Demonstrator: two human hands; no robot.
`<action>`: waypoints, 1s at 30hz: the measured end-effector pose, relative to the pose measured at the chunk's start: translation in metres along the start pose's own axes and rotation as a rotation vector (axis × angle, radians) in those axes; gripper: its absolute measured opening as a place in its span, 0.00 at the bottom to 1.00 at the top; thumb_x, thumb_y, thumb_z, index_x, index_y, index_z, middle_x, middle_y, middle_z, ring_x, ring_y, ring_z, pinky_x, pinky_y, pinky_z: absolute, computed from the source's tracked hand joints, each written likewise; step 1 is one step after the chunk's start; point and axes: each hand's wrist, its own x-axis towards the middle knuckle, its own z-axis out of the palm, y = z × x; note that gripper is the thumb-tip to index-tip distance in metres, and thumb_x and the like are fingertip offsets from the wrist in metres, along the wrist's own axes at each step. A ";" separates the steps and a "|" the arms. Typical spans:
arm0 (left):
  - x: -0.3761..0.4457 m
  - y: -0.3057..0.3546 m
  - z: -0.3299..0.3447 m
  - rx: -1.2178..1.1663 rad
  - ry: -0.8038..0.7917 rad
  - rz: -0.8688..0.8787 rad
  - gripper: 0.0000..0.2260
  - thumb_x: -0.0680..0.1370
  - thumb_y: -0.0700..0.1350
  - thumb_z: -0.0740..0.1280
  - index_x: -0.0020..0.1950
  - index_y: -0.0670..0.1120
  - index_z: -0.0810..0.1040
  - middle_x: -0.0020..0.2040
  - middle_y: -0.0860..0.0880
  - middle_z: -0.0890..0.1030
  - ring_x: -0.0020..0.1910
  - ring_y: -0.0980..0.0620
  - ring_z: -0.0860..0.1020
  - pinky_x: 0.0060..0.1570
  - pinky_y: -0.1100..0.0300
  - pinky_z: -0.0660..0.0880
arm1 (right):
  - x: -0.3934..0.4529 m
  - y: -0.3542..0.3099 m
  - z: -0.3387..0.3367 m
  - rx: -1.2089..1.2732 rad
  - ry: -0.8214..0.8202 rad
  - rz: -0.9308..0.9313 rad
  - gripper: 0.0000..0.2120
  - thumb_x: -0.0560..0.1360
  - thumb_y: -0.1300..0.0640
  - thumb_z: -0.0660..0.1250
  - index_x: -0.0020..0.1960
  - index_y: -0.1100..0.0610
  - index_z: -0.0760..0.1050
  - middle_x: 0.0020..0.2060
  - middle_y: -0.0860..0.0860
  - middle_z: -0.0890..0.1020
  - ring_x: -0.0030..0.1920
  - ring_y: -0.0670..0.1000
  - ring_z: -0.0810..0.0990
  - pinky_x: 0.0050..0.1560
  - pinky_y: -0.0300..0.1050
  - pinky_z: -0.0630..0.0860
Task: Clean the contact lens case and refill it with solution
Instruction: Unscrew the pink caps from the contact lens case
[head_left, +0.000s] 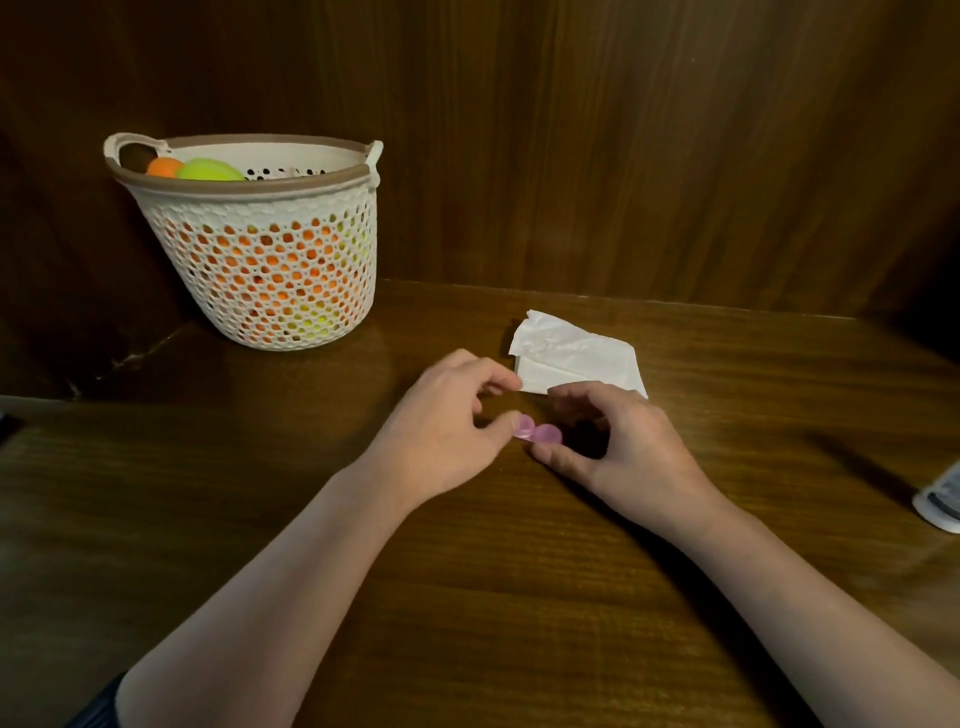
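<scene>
A small pink contact lens case (537, 432) with two round wells lies between my hands at the middle of the wooden table (467, 571). My left hand (447, 421) pinches its left end with the thumb and curled fingers. My right hand (618, 447) curls around its right end, thumb under the case and fingers arched above. A folded white tissue (576, 358) lies just behind my hands. No solution bottle is in view.
A white perforated basket (260, 244) with a brown rim holds orange and yellow-green balls at the back left. A white device (943, 501) sits at the right edge. Dark wood panels (623, 156) close the back and sides.
</scene>
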 end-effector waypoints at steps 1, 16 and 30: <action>-0.001 0.001 0.003 0.014 -0.039 0.013 0.16 0.81 0.56 0.73 0.69 0.62 0.79 0.63 0.62 0.74 0.52 0.61 0.78 0.45 0.68 0.74 | -0.001 0.002 -0.002 -0.002 -0.007 0.005 0.27 0.72 0.33 0.77 0.68 0.39 0.78 0.54 0.29 0.76 0.60 0.40 0.76 0.58 0.40 0.75; 0.002 -0.003 0.013 -0.018 -0.170 0.031 0.09 0.79 0.55 0.75 0.59 0.65 0.85 0.53 0.65 0.80 0.48 0.61 0.78 0.40 0.68 0.71 | 0.001 0.015 -0.011 0.039 -0.050 -0.003 0.13 0.69 0.31 0.78 0.49 0.37 0.84 0.46 0.33 0.85 0.56 0.41 0.80 0.55 0.45 0.80; -0.002 -0.005 0.021 -0.115 -0.128 0.043 0.11 0.79 0.47 0.76 0.59 0.61 0.86 0.51 0.62 0.81 0.52 0.69 0.77 0.44 0.69 0.73 | -0.002 0.009 -0.011 0.120 -0.038 0.000 0.06 0.70 0.41 0.82 0.44 0.38 0.87 0.44 0.33 0.84 0.52 0.34 0.80 0.51 0.36 0.78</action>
